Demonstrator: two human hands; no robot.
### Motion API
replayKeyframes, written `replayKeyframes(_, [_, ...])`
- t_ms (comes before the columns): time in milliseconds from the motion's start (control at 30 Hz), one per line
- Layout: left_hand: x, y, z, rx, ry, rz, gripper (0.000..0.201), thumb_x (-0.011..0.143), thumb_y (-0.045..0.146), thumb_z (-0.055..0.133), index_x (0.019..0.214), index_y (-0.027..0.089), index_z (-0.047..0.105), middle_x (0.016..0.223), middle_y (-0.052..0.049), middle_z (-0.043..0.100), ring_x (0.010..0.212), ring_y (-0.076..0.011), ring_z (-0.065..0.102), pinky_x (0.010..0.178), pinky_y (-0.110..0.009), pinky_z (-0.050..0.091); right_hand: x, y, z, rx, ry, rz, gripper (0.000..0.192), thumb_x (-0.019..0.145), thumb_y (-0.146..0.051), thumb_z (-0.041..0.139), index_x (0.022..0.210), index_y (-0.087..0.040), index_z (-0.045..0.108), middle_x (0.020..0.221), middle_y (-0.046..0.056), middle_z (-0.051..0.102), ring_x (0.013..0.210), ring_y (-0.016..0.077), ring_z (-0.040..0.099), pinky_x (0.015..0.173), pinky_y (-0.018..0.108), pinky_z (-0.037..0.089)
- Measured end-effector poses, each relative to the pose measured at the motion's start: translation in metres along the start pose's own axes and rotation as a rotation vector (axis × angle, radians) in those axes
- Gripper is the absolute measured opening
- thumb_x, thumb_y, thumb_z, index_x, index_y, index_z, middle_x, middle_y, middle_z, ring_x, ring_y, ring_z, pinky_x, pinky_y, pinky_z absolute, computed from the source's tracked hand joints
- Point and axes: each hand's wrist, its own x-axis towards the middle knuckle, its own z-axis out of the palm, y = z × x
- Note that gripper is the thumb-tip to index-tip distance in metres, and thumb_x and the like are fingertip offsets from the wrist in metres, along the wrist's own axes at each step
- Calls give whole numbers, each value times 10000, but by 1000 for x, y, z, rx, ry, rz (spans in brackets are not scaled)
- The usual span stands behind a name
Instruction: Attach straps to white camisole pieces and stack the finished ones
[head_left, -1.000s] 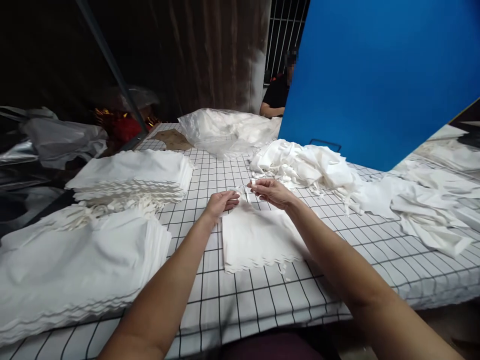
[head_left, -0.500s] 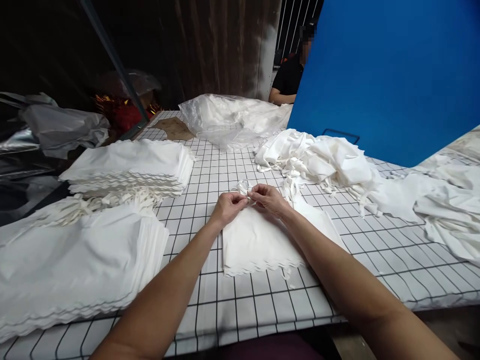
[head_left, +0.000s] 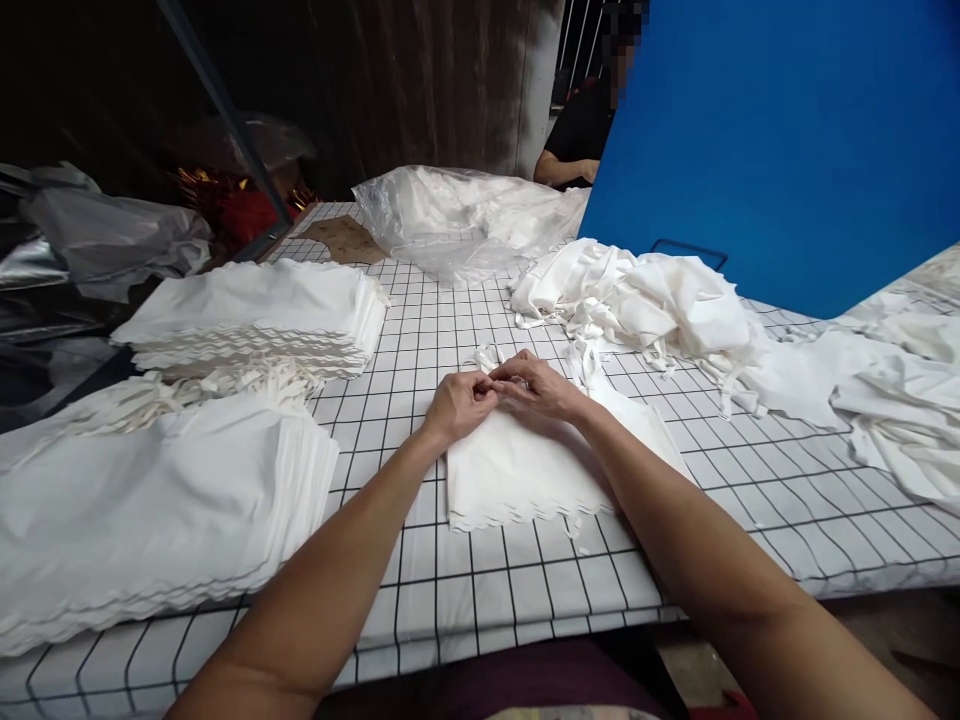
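The small white cloth stack (head_left: 517,470) lies near the middle of the table's near edge, on the black-gridded cover of the table (head_left: 465,590), its scalloped edge toward the person. Toward the left edge sit two much larger stacks of the same folded cloths (head_left: 150,510), one behind the other. The left hand (head_left: 459,403) rests at the far edge of the small stack, fingers curled narrow and pinching a bit of cloth or tie (head_left: 487,358); the right hand (head_left: 538,387) meets it fingertip to fingertip, also pinched close on that bit. Judging by this, the step in hand is working the top piece's far edge, and the next move calls for a fine grip from both hands. To the right sprawls a loose heap of white cloth (head_left: 645,305) before a blue board (head_left: 787,140).
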Motion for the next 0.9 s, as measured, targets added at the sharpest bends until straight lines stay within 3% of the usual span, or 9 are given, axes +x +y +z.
replayKeyframes(167, [0,-3,0,-6,-14,21,120,794,243,571,738,150,621,711,-14,635,655,-120,553,630,-244,423,-1,9,-6,-51,17,-9,243,935,-384,589,924,-166,697,776,66,656,864,207,502,765,314,387])
replayKeyframes(367, [-7,8,6,68,-200,50,182,738,302,697,831,158,639,871,-39,660,791,-156,577,716,-283,433,-6,7,-21,65,-64,27,233,930,-377,593,863,-170,677,843,66,670,895,197,513,832,332,389])
replayKeyframes(567, [-10,14,11,39,-229,-69,171,764,326,659,749,161,616,752,-7,603,675,-122,486,638,-271,364,-10,4,-26,292,-217,128,217,860,-363,682,887,-149,701,919,65,681,859,162,575,775,297,419])
replayKeyframes(767, [-10,14,12,46,-240,-146,258,748,357,649,623,178,511,640,20,488,598,-101,400,559,-264,273,-10,4,-20,286,-254,145,201,844,-324,684,871,-125,703,881,60,685,782,138,562,708,274,403])
replayKeyframes(900, [-9,17,12,52,-249,-180,238,738,351,654,630,179,530,631,21,487,586,-99,376,547,-268,245,-10,3,-20,287,-273,152,205,851,-324,675,883,-123,700,898,68,691,786,138,568,715,271,415])
